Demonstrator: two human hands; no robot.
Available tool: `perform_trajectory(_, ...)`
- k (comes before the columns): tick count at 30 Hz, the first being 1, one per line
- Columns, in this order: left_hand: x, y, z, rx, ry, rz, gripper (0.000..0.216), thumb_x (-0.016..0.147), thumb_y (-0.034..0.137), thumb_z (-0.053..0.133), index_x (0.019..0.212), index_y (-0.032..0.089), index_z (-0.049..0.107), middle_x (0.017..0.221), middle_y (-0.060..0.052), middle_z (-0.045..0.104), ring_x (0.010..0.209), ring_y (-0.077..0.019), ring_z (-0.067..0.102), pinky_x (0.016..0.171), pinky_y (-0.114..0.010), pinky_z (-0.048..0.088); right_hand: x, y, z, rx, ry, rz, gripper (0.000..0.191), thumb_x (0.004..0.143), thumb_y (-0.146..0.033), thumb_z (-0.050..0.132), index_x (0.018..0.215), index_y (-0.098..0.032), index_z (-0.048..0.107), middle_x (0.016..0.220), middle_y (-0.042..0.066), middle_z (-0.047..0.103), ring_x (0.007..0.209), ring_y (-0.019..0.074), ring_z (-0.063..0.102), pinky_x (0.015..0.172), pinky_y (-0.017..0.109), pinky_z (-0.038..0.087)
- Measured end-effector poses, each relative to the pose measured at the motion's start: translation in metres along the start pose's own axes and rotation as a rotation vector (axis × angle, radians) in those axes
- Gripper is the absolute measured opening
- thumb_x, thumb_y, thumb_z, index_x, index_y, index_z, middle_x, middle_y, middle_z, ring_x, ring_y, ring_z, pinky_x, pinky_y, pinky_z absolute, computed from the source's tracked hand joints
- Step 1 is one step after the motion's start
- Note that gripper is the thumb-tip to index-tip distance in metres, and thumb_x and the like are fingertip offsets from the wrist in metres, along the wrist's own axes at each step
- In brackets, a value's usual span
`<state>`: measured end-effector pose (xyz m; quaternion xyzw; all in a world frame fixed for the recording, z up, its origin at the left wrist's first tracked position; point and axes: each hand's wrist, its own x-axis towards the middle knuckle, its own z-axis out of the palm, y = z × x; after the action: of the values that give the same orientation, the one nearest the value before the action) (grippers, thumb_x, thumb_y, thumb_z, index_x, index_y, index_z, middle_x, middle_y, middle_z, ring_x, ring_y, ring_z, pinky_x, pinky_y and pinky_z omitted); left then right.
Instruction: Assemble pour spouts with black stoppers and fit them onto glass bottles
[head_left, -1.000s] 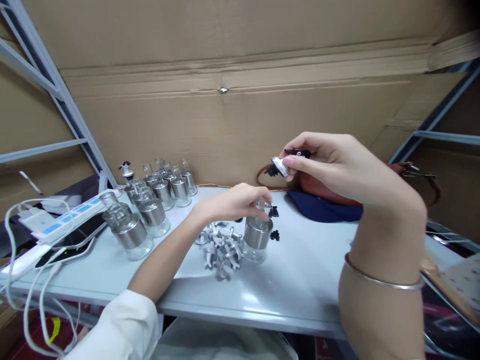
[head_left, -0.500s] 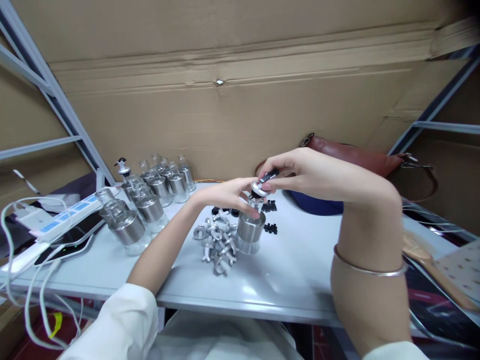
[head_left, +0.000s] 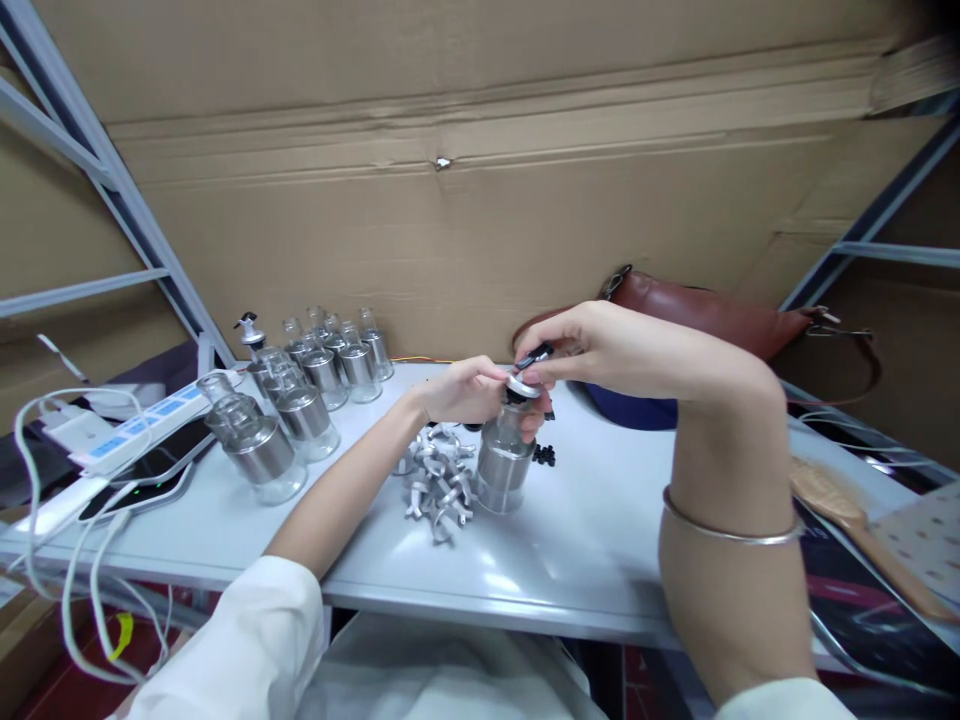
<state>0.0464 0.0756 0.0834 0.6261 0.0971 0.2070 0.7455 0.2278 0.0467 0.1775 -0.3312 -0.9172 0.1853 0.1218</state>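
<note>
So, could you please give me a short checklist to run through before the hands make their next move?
1. Bottle standing on the table: ok, it is upright.
2. Left hand steadying the bottle: ok, its fingers are around the neck.
3. Right hand holding the silver-and-black top: ok, gripped between the fingers.
4. Top over the bottle's mouth: ok, it sits there.
5. Top fully seated: cannot tell, the joint is too small and partly covered.
6. Pile of silver parts clear of the bottle: cannot tell, it lies close by on the left.
</note>
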Motion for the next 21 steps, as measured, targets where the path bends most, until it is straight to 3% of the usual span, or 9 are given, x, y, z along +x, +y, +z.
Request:
perform_trajectory(8,0.000,-0.002,-0.002,0.033,0.000,-0.087,0.040,0.075,0.049,0.038,0.090,0.015,0.053,0.076,-0.005,0.053,0.074,-0.0194,0.046,0.082,-0.038,0.037,-0.002,0.002,0.000,-0.073,-0.017,-0.020,0.022,0.082,-0.038,0.054,0.081,-0.021,0.068,0.070,0.000,0.068,0.062,0.0150,0.059,0.055,0.027,0.038)
perform_trajectory(15,0.002,-0.007,-0.007,-0.016,-0.027,-0.031,0.037,0.067,0.046,0.046,0.088,0.016,0.053,0.075,-0.004,0.052,0.071,-0.0181,0.046,0.078,-0.037,0.038,0.000,-0.011,0.004,-0.084,-0.018,0.000,0.018,0.079,-0.031,0.053,0.070,-0.019,0.063,0.065,0.000,0.067,0.061,0.0148,0.059,0.055,0.027,0.038)
perform_trajectory(21,0.002,-0.010,-0.010,-0.001,-0.014,-0.010,0.042,0.071,0.048,0.039,0.090,0.014,0.055,0.071,-0.005,0.055,0.068,-0.0181,0.047,0.077,-0.036,0.040,0.002,-0.013,0.004,-0.060,-0.014,0.041,0.014,0.076,-0.025,0.051,0.069,-0.019,0.061,0.064,0.001,0.066,0.063,0.0163,0.060,0.057,0.027,0.041)
